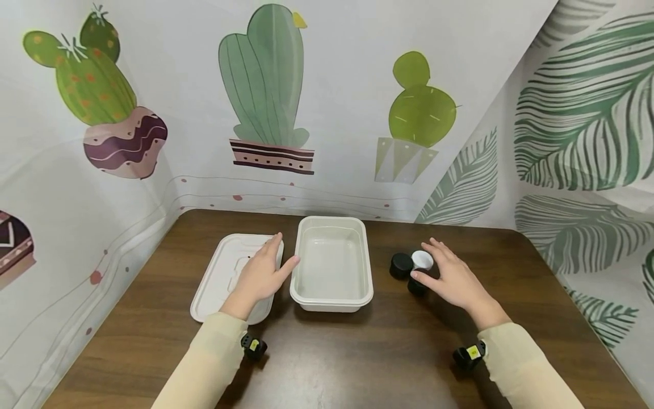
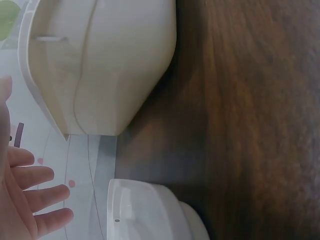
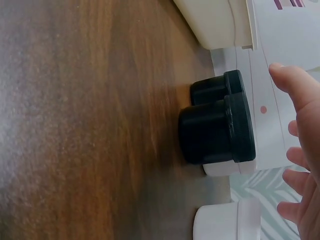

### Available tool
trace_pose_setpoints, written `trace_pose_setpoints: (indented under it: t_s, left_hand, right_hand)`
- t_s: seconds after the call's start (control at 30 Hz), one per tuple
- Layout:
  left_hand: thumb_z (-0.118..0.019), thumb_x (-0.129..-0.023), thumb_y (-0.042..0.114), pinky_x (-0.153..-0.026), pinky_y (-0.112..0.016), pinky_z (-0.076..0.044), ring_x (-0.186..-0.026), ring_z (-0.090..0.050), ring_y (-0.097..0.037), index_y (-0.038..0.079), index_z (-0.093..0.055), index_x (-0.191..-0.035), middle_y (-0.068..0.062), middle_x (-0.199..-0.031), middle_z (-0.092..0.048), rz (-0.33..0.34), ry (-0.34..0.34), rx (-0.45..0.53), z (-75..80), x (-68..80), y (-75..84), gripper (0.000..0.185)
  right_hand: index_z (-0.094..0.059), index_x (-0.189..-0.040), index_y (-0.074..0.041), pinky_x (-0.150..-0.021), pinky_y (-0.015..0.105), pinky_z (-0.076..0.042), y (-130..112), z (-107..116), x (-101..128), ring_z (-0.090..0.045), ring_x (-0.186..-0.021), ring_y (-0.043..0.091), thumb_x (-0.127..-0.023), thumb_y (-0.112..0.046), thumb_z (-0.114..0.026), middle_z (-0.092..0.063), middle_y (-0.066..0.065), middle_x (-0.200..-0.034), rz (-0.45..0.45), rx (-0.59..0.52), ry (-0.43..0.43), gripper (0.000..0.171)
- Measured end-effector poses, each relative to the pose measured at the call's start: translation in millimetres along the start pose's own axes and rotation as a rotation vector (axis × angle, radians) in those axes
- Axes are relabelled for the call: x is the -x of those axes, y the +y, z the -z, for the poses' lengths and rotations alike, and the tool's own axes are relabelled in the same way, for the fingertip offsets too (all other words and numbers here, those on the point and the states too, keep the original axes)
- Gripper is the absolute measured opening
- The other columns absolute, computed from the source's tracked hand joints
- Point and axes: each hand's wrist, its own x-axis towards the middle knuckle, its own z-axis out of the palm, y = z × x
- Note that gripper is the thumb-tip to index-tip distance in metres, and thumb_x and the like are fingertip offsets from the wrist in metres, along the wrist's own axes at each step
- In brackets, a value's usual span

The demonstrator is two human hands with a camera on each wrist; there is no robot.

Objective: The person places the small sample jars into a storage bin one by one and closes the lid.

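Observation:
My left hand hovers above a white plastic lid, its fingers straight and nothing held. To its right stands a pale rectangular food container, with nothing visible inside. On the right side my right hand hangs loosely curved over small round screw-top jars, holding none. One black jar and a white jar stand left of it; another black jar is partly covered by the thumb. In the right wrist view a second white jar stands apart, below the black ones; the head view hides it behind the hand.
Everything rests on a dark wooden table. A white cloth wall printed with cacti and leaves stands along its back and sides. Each wrist wears a small black camera, the left camera and the right camera.

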Motion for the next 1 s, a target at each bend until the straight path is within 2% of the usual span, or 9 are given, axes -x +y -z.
trace_pose_setpoints:
  t_s: [0.5,0.67,0.8,0.9,1.0]
  left_hand:
    - [-0.043,-0.093,0.058,-0.109,-0.052,-0.033,-0.136,-0.037,-0.036,0.003,-0.030,-0.147,-0.022,-0.146,-0.038,0.030,-0.043,0.074,-6.4,-1.1,7.4,0.078]
    - [-0.046,-0.093,0.053,-0.109,-0.051,-0.033,-0.135,-0.038,-0.037,0.001,-0.033,-0.145,-0.024,-0.144,-0.040,0.031,-0.063,0.130,-8.3,-3.1,8.4,0.075]
    - [-0.048,-0.094,0.049,-0.110,-0.049,-0.032,-0.135,-0.038,-0.035,0.000,-0.036,-0.143,-0.023,-0.144,-0.042,0.039,-0.085,0.184,-9.3,-4.6,9.5,0.070]
    - [-0.049,-0.095,0.045,-0.109,-0.048,-0.034,-0.134,-0.040,-0.034,-0.002,-0.037,-0.142,-0.022,-0.143,-0.044,0.041,-0.086,0.203,-10.4,-5.6,9.8,0.068]
    - [-0.051,-0.095,0.043,-0.105,-0.047,-0.040,-0.127,-0.048,-0.034,-0.002,-0.038,-0.141,-0.022,-0.141,-0.046,0.051,-0.083,0.223,-12.2,-6.5,10.3,0.066]
  right_hand:
    - [-0.039,-0.142,-0.005,-0.102,0.067,-0.030,-7,-5,-6,-0.027,-0.138,0.043,-0.084,-0.053,-0.062,-0.031,0.020,-0.150,0.022,-0.017,-0.001,0.078]
    - [-0.040,-0.141,-0.006,-0.101,0.067,-0.031,-7,-8,-9,-0.026,-0.138,0.042,-0.084,-0.055,-0.062,-0.032,0.019,-0.150,0.012,-0.008,-0.016,0.078]
    - [-0.039,-0.142,-0.006,-0.102,0.066,-0.030,-9,-10,-12,-0.026,-0.138,0.043,-0.084,-0.053,-0.062,-0.031,0.020,-0.151,0.005,-0.046,-0.035,0.078]
    - [-0.039,-0.142,-0.005,-0.103,0.065,-0.030,-10,-10,-13,-0.026,-0.138,0.044,-0.085,-0.051,-0.063,-0.031,0.021,-0.150,0.008,-0.076,-0.040,0.077]
    - [-0.039,-0.141,-0.005,-0.104,0.064,-0.031,-11,-11,-14,-0.026,-0.138,0.044,-0.085,-0.051,-0.063,-0.032,0.021,-0.150,0.012,-0.070,-0.045,0.077]
